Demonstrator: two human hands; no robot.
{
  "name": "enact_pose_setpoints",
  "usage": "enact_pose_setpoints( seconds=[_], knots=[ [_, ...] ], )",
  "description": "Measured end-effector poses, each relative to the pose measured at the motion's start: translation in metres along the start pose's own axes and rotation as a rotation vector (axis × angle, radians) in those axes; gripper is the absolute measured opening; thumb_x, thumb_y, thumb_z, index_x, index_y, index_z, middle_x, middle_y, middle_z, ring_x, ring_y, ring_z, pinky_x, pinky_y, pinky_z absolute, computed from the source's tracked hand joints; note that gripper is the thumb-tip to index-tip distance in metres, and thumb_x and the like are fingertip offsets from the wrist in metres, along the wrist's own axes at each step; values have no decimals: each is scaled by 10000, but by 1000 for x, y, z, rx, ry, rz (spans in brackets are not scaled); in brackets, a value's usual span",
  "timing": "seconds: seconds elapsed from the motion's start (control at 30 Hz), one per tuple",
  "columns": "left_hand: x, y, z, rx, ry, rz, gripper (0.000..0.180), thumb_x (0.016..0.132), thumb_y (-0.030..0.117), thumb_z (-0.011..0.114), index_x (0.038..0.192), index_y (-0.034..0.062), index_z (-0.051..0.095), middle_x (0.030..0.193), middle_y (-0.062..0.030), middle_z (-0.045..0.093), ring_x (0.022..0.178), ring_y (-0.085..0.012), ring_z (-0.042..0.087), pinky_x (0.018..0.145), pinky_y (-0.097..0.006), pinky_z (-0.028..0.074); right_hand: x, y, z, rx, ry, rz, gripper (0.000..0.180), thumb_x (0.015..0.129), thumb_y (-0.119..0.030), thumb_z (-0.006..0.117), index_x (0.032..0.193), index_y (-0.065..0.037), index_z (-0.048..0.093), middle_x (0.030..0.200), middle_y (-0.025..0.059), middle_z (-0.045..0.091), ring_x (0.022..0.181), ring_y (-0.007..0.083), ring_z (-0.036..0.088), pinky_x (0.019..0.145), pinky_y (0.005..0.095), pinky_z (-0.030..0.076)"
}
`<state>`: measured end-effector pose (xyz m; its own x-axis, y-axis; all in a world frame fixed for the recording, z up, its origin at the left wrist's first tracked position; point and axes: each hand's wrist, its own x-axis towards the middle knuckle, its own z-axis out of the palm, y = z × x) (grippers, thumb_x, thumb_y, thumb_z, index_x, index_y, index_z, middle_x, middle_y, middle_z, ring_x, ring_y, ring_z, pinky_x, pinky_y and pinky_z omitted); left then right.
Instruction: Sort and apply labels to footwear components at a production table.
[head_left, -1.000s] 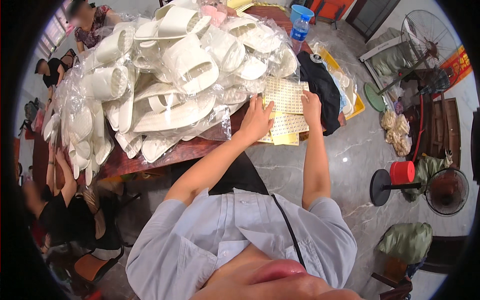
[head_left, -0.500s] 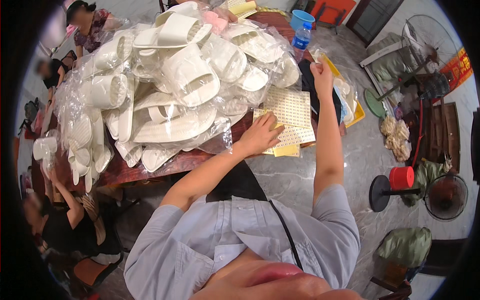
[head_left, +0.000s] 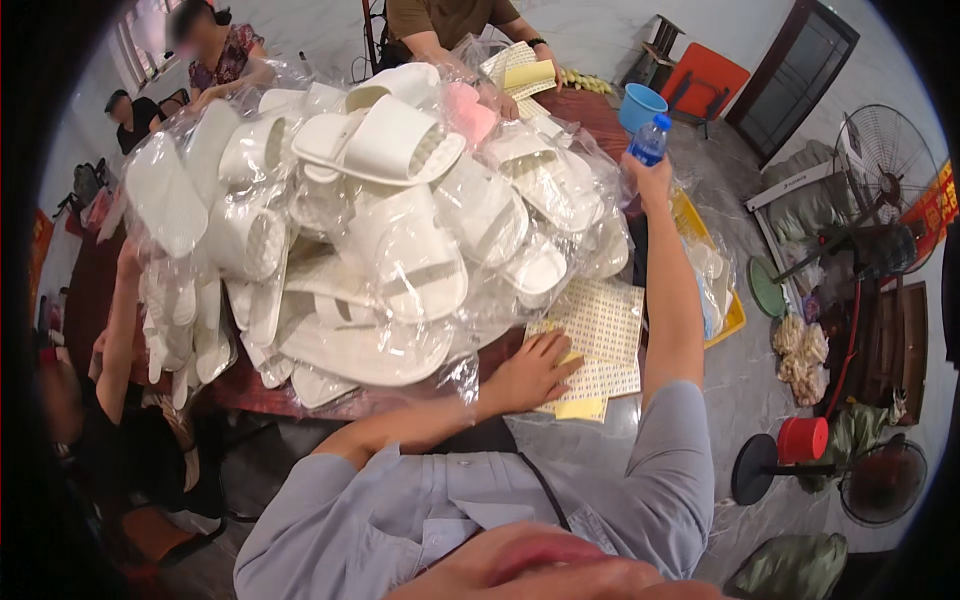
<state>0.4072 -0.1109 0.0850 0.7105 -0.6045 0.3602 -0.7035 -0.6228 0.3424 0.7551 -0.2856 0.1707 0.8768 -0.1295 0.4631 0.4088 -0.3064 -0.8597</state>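
Observation:
A big heap of white slippers in clear plastic bags (head_left: 380,230) covers a dark wooden table (head_left: 590,110). My left hand (head_left: 530,372) lies flat, fingers spread, on yellow-and-white sticker sheets (head_left: 600,330) at the table's near edge. My right hand (head_left: 645,170) is stretched far forward and grips a clear plastic bottle with a blue cap (head_left: 650,140), just beside a blue cup (head_left: 640,103).
A person across the table (head_left: 450,25) handles yellow sheets. Other people sit at the left (head_left: 215,50). Standing fans (head_left: 885,150), a red spool on a black stand (head_left: 800,440), an orange chair (head_left: 705,85) and sacks crowd the grey floor on the right.
My right hand left the sticker sheets and reached forward to the far side of the table, where it now holds the bottle. My left hand stayed on the sheets.

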Motion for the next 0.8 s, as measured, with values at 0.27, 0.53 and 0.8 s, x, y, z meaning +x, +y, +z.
enact_pose_setpoints(
  seconds=[0.27, 0.53, 0.8],
  knots=[
    [8, 1, -4, -9, -40, -36, 498, 844, 352, 553, 1293, 151, 480, 1270, -195, 439, 1244, -364, 357, 1017, -464, 303, 134, -19, 63, -75, 120, -149, 704, 543, -346, 830, 1081, 5, 545, 987, 172, 641, 911, 291, 623, 809, 374, 471],
    [2, -9, 21, 81, 91, 25, 540, 753, 384, 593, 1244, 173, 524, 1185, -157, 478, 1202, -359, 409, 946, -474, 373, 156, 34, 135, -206, 96, -54, 750, 527, -354, 838, 1092, 21, 518, 1015, 200, 629, 958, 337, 610, 835, 399, 469],
    [3, -14, 21, 120, 58, -5, 521, 765, 382, 582, 1243, 186, 521, 1197, -148, 471, 1194, -351, 421, 945, -462, 382, 142, 82, 150, -40, 26, 86, 698, 540, -310, 855, 1068, 11, 531, 995, 191, 636, 895, 310, 632, 790, 375, 482]
  ],
)
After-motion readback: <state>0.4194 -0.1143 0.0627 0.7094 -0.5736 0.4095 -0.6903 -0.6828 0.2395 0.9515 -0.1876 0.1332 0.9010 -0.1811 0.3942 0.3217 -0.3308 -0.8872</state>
